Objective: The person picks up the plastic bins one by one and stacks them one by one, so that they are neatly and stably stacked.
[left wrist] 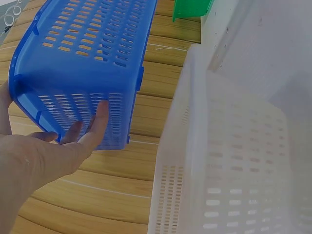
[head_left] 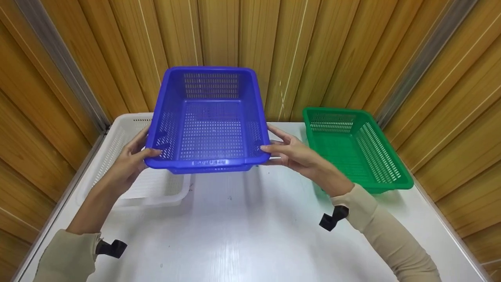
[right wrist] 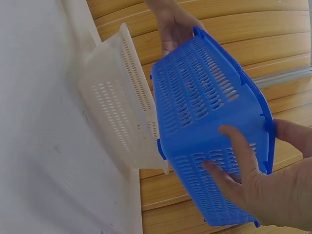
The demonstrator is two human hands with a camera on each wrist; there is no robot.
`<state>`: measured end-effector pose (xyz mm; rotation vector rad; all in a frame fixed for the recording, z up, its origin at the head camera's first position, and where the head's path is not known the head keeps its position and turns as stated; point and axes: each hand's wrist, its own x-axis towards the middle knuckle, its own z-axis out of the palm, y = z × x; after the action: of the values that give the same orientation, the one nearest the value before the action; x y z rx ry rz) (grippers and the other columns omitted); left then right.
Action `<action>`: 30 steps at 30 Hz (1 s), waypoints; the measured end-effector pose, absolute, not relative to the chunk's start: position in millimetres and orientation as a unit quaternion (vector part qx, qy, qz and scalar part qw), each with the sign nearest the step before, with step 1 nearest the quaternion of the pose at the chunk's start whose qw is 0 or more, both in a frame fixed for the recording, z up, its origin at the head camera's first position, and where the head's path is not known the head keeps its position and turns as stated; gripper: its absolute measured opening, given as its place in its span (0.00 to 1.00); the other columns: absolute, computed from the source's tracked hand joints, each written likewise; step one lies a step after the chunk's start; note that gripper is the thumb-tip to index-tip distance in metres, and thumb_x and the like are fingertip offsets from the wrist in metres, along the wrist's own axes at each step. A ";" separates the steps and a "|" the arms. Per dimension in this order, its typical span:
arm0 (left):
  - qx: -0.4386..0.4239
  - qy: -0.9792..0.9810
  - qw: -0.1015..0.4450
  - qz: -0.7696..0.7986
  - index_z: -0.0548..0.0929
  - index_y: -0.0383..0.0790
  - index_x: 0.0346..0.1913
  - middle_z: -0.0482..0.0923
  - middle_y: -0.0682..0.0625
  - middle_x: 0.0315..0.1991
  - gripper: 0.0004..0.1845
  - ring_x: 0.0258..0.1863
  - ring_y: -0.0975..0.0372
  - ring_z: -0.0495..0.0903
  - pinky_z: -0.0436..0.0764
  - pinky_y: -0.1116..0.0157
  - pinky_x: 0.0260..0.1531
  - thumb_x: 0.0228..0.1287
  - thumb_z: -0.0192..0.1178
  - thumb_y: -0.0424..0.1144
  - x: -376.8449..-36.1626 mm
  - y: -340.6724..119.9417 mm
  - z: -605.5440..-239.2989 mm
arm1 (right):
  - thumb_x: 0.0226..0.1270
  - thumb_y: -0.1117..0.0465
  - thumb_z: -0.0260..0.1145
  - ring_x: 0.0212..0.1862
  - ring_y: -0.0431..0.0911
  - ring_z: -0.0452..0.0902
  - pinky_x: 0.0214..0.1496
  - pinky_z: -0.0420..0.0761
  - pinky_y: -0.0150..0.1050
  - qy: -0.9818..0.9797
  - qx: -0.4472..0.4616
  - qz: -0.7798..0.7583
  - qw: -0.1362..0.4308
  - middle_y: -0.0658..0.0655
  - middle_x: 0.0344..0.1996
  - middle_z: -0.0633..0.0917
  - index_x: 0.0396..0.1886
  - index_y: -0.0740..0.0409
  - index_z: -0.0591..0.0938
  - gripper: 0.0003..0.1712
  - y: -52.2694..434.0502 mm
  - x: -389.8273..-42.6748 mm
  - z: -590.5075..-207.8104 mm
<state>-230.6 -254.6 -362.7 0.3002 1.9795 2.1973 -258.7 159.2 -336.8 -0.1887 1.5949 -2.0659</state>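
Observation:
A blue plastic basket (head_left: 211,129) with slotted walls and base is held up above the table, its open top tilted toward the head camera. My left hand (head_left: 127,162) grips its near left corner, thumb over the rim and fingers spread under the side wall. At the near right corner my right hand (head_left: 295,154) holds it likewise, thumb on the rim. In the left wrist view the fingers (left wrist: 100,126) press against the slotted wall. From the right wrist view, fingertips (right wrist: 229,131) lie on the basket's outer side.
A white basket (head_left: 184,194) stands on the white table (head_left: 235,235) at the left, partly behind the blue one. At the right stands a green basket (head_left: 340,145). Wood-patterned walls (head_left: 289,58) enclose the back and both sides.

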 end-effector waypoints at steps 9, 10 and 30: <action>0.123 0.660 0.077 0.737 0.45 0.50 0.84 0.56 0.45 0.75 0.42 0.57 0.62 0.81 0.82 0.69 0.57 0.75 0.53 0.30 -222.8 -275.2 -369.8 | 0.69 0.71 0.65 0.58 0.55 0.85 0.61 0.84 0.51 0.582 -0.085 -0.763 0.268 0.72 0.72 0.71 0.82 0.44 0.59 0.46 144.7 -255.6 -340.8; 0.126 0.661 0.076 0.736 0.45 0.50 0.84 0.58 0.45 0.75 0.42 0.57 0.63 0.81 0.82 0.69 0.57 0.75 0.53 0.30 -222.0 -276.9 -370.0 | 0.69 0.71 0.65 0.57 0.55 0.85 0.61 0.84 0.51 0.582 -0.086 -0.763 0.267 0.72 0.72 0.71 0.82 0.44 0.59 0.46 143.4 -255.1 -341.0; 0.119 0.679 0.059 0.722 0.42 0.50 0.84 0.47 0.42 0.79 0.41 0.59 0.67 0.79 0.80 0.74 0.58 0.77 0.51 0.30 -208.6 -314.1 -374.1 | 0.70 0.73 0.63 0.58 0.53 0.84 0.62 0.83 0.51 0.570 -0.121 -0.761 0.285 0.73 0.68 0.73 0.82 0.43 0.60 0.45 112.4 -253.2 -350.9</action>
<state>-208.6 -314.1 -374.1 0.3604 2.0571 2.1865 -253.2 112.4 -350.9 -0.3231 1.5254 -2.0348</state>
